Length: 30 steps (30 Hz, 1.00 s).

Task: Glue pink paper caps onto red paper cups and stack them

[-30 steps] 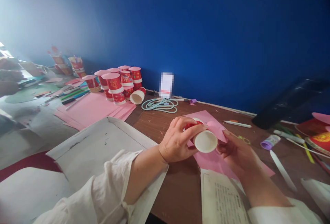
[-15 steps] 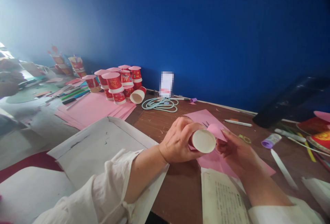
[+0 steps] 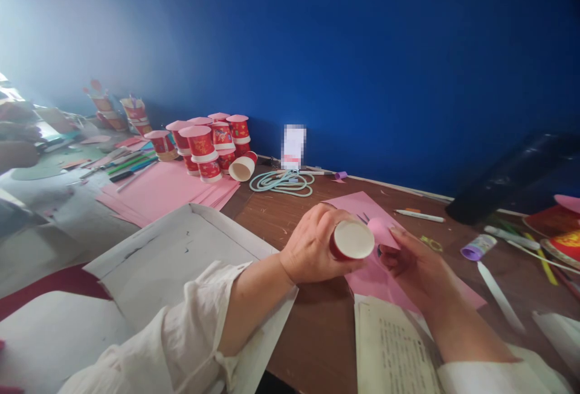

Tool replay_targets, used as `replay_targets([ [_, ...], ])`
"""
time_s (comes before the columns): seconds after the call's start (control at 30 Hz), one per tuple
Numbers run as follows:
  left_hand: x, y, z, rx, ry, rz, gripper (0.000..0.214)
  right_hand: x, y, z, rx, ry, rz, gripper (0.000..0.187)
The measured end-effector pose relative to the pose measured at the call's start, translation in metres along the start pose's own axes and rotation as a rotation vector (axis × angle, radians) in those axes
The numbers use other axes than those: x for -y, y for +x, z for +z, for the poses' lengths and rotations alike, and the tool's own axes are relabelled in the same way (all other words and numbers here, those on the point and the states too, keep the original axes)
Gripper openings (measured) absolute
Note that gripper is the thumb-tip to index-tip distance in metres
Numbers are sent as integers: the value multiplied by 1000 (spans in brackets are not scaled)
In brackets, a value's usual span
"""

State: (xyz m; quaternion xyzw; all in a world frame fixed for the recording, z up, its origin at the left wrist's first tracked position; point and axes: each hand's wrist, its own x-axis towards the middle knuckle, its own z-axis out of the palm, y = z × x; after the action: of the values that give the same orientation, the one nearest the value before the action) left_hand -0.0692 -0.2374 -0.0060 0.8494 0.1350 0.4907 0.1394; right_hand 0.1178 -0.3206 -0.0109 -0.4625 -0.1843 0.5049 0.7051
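My left hand (image 3: 315, 243) is wrapped round a red paper cup (image 3: 353, 240), its pale round end tilted up toward me. Just to the right, my right hand (image 3: 417, 264) pinches a curled pink paper piece (image 3: 383, 232) between thumb and fingers, apart from the cup. Under both hands lies a larger pink sheet (image 3: 357, 203). Dark pointed tips (image 3: 362, 217), which look like scissors, stick out behind the pink piece; the rest is mostly hidden.
Stacked red paper cups (image 3: 203, 152) with pink tops stand at the back left, beside a cup on its side (image 3: 243, 167). A white box lid (image 3: 181, 255), printed booklet (image 3: 392, 345), coiled cord (image 3: 281, 184), marker (image 3: 419, 216) and black cylinder (image 3: 493, 188) lie around.
My left hand has tilted the cup and drawn it slightly up and left, opening a gap to the pink piece. My right hand has hardly moved.
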Motion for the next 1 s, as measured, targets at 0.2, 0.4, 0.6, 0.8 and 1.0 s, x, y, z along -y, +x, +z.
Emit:
replay_targets([
  [0.2,0,-1,1,-15,-36,-124,70,-1,1,-1,-20,18,-4,23],
  [0.4,-1,-1,-1,43,-112,-276,83,-2,4,-5,-39,18,-8,23],
  [0.6,-5,1,-6,96,-246,-441,75,-1,2,-4,-28,-7,9,25],
  [0.8,-5,2,-6,105,-422,-540,65,0,2,-3,-94,8,12,31],
  [1.0,-2,4,-5,96,-620,-686,62,-1,5,-5,-115,24,2,24],
])
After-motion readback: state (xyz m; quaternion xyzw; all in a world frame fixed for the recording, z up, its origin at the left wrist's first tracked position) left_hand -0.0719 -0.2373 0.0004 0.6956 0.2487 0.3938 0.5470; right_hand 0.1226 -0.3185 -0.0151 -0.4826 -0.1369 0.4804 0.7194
